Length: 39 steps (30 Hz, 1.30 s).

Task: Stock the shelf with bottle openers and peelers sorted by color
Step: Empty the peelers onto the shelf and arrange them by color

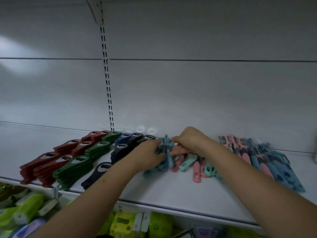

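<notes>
We are looking down at a white metal shelf [171,191] where our two bare hands meet near the middle, at the back. Our left hand [149,152] and our right hand [190,141] both curl their fingers around the same small cluster of light blue plastic-handled peelers [167,152]. The left grips the bundle from the left, the right pinches it from above and to the right. The cluster sits directly between the two hands, touching both, so neither is nearer.

The peelers in the bundle run with their long axis roughly front to back: metal heads toward the rear wall, handles pointing toward us. Just in front of the hands and to the right lies a loose, unsorted scatter of pink and teal peelers [195,167], handles fanned at mixed angles. Further right, a tidier row of blue and pink peelers [274,165] slants toward the shelf's front edge.

To the left, well apart from the bundle, flat bottle openers stand in colour rows: red bottle openers [49,162], green bottle openers [80,165] and dark navy bottle openers [120,150].

We judge the coming move to be squaring this blue bundle and setting it down, heads rearward, beside its matching colour. The mixed pile close under our right wrist could easily be knocked.
</notes>
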### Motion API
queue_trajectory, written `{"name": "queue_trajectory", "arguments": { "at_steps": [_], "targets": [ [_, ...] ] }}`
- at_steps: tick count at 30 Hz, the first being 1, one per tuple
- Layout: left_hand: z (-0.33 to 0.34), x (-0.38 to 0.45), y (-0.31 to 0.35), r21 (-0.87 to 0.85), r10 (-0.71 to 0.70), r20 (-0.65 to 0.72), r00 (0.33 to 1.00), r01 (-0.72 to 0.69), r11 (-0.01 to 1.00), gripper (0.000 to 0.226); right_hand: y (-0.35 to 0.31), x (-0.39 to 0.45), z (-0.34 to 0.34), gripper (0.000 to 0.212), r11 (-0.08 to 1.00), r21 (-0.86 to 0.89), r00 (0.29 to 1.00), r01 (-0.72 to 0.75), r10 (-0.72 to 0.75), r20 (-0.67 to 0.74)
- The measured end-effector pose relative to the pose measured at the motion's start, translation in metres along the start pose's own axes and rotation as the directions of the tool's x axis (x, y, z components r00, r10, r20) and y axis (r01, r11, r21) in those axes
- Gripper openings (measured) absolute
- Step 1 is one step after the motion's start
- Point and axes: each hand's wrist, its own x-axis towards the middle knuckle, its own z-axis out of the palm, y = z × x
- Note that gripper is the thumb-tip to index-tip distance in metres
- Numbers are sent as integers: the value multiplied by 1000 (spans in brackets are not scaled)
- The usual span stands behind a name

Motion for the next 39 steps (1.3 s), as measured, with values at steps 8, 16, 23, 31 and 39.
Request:
{"name": "queue_trajectory", "arguments": {
  "at_steps": [8,16,23,31,39],
  "targets": [
    [41,-30,-16,128,61,23,998,-64,990,78,45,-24,7,16,735,-602,906,312,-422,-45],
    [45,-25,-19,93,161,9,987,-161,983,68,55,-26,-14,20,747,-524,905,409,-408,124],
    [47,-26,-18,47,182,-77,980,-178,983,64,62,-38,-22,22,643,-636,889,426,-427,165],
    [47,-25,-20,-40,148,-66,987,-151,988,71,48,-33,16,31,614,-658,858,436,-505,98],
    [45,-29,-20,49,250,-234,939,-246,968,63,59,-23,13,21,683,-622,899,383,-429,83]
  ]
}}
